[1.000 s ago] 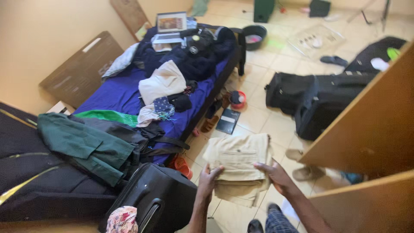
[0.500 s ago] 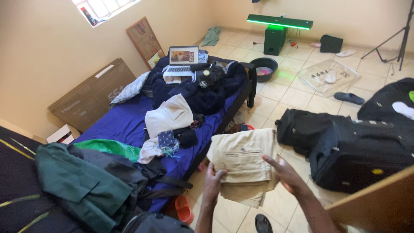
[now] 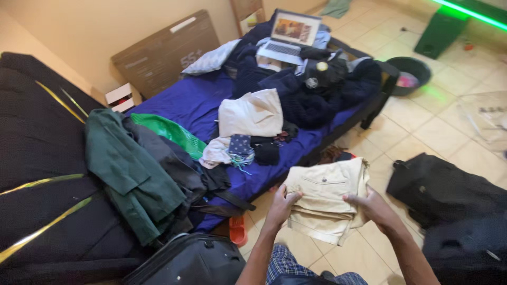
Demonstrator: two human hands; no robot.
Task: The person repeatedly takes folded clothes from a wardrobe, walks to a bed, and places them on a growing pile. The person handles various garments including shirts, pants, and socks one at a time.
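Observation:
I hold a folded pair of beige trousers (image 3: 327, 192) in front of me, above the tiled floor beside the bed. My left hand (image 3: 282, 205) grips its left edge. My right hand (image 3: 372, 206) grips its right edge. The blue-sheeted bed (image 3: 179, 108) lies just to the left of the trousers. On it are a cream garment (image 3: 252, 113), a small patterned cloth (image 3: 240, 144) and dark clothes (image 3: 311, 95).
A green jacket (image 3: 127, 169) and dark garments hang over the bed's near end. An open laptop (image 3: 288, 34) sits at the far end. Black bags (image 3: 454, 198) lie on the floor at right, a black suitcase (image 3: 195, 261) below, an orange sandal (image 3: 237, 230) by the bed.
The view has swung left and down, so the bed fills more of the picture. Both hands have kept hold of the folded trousers, the right hand now closed on the edge.

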